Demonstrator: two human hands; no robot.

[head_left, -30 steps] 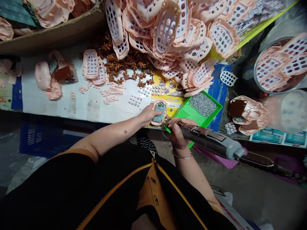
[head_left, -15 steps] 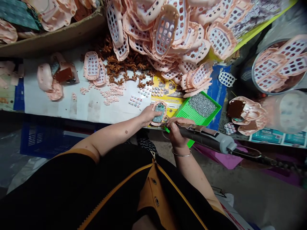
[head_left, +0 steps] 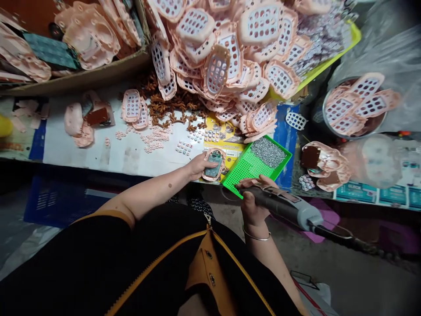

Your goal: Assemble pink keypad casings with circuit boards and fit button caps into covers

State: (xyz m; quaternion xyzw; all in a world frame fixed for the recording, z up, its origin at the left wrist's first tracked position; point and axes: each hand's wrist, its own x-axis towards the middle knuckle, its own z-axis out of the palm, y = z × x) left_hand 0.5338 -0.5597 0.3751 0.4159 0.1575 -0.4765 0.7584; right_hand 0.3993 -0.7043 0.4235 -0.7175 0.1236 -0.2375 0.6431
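At the front edge of the table, my left hand [head_left: 198, 166] grips a pink oval shell [head_left: 222, 163] with a green circuit board [head_left: 212, 170] inside, the thumb lying over the board. My right hand [head_left: 254, 205] is wrapped round a dark electric screwdriver [head_left: 279, 202] with a grey rear end and a cable. The tool's front end is over the near part of a green perforated basket [head_left: 234, 175], apart from the shell. Small silvery screws [head_left: 269, 152] lie heaped in the basket's far half.
Pink shells [head_left: 259, 24] are piled high at the back. Brown parts [head_left: 171, 107] and small pink pieces [head_left: 157, 139] lie left of centre. A cardboard box [head_left: 98, 72] stands at the back left, a metal bowl [head_left: 353, 136] of shells at the right.
My right hand has moved the screwdriver away from the shell, to the right over the basket. The shell stays in my left hand. The whole view has shifted slightly.
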